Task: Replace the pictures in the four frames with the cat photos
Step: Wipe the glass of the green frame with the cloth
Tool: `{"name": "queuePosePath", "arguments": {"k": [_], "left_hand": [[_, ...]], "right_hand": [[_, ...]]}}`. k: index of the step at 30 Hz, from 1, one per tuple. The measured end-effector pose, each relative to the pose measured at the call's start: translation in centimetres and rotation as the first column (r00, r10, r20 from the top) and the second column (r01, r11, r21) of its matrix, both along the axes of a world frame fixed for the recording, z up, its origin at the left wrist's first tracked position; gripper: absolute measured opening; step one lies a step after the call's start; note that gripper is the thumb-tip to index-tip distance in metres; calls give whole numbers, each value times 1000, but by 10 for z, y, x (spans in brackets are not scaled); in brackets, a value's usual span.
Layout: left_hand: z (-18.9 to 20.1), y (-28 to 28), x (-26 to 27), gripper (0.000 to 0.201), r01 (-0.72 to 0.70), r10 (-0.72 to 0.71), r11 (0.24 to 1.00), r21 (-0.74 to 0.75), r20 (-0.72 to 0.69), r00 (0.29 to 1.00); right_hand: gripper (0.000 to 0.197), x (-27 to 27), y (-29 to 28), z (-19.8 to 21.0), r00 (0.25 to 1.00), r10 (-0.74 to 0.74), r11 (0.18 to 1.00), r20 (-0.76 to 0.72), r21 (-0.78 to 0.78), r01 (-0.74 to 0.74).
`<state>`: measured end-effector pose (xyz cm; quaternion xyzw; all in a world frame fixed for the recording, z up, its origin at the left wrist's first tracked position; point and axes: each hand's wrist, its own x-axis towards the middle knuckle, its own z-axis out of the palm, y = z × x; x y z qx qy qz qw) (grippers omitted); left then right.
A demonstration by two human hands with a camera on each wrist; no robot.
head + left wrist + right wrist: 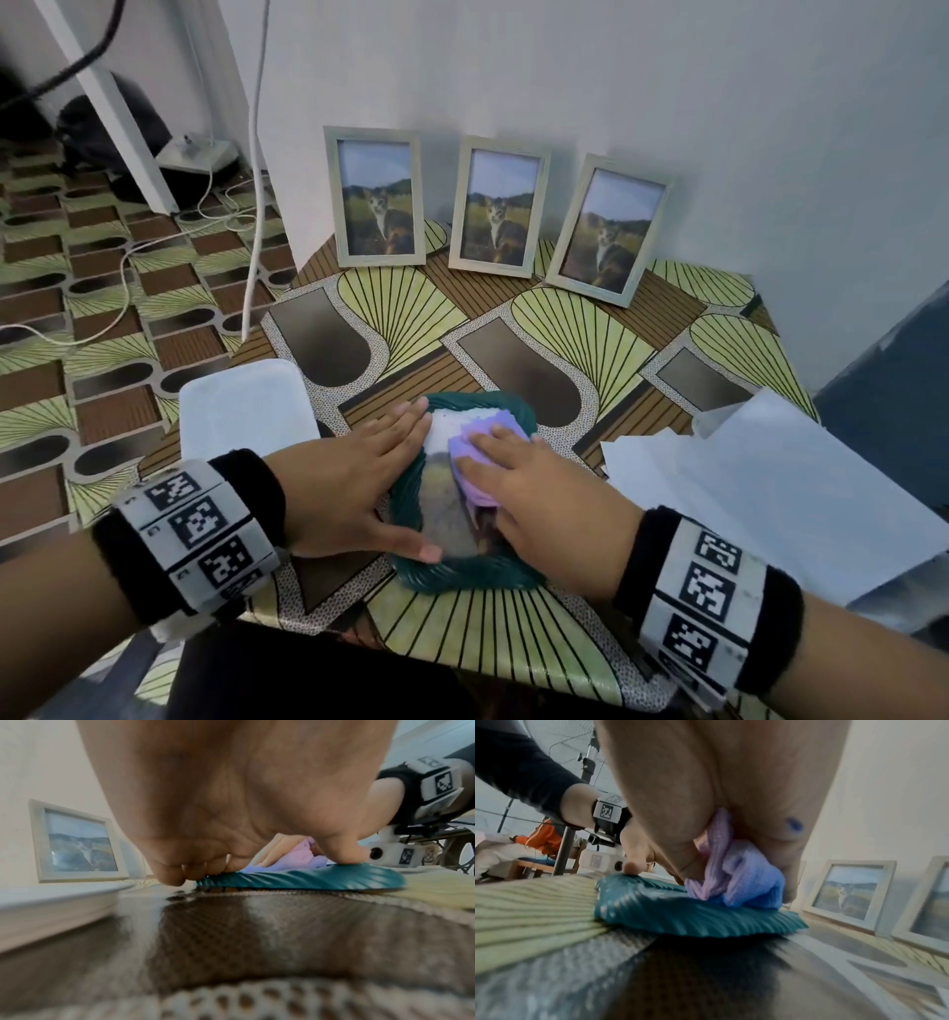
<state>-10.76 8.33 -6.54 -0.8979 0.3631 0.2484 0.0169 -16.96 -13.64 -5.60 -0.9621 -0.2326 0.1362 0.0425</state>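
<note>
**Wiping the last frame, the teal one**

A white wall stands behind a worktop [565, 329] with a green and brown leaf pattern. Three pale frames [500, 205] with cat photos lean on the wall at 12 o'clock. The teal frame [464, 575] lies flat in the middle, face up, with a photo showing in it.

The left hand [354, 483] lies flat with straight fingers, pressing the frame's 9 o'clock edge. The right hand [534, 493] presses a purple cloth [475, 452] on the front, fingers mostly flat; I cannot tell if they pinch it.

The frame looks light and stiff. Its ridged rim should give good grip, so hold it by the two long edges. The shiny front may smudge or crack, so I would press softly. White papers [719, 473] lie at 3 o'clock, and a white lid [246, 406] at 9 o'clock.
</note>
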Motion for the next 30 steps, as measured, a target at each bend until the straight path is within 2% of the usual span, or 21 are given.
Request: {"name": "queuePosePath", "arguments": {"k": [7,9,13,18,27,30], "left_hand": [[0,1,-2,144,50,-50,999,5,9,999],[0,0,-3,144,39,-39,999,6,2,999],[0,-2,-3,145,27,-27,1000,9,-21,999],[2,-2,-4,145,21,-21,1000,4,-55,998],[2,-4,-5,147,16,-16,1000,-18,-20,1000],[1,-4,-5,148,14,-13,1000,-24,6,1000]], "right_hand": [[61,3,-8,-6,999,-40,999,-18,9,40],[65,6,-6,-7,998,-52,998,-47,17,52],[63,18,-2,-11,999,-9,993,-52,-116,3],[62,29,13,-13,998,-26,982,-56,-187,15],[66,27,43,-6,990,-41,990,-136,-139,21],[73,21,47,-3,990,-24,986,-136,-165,1]]}}
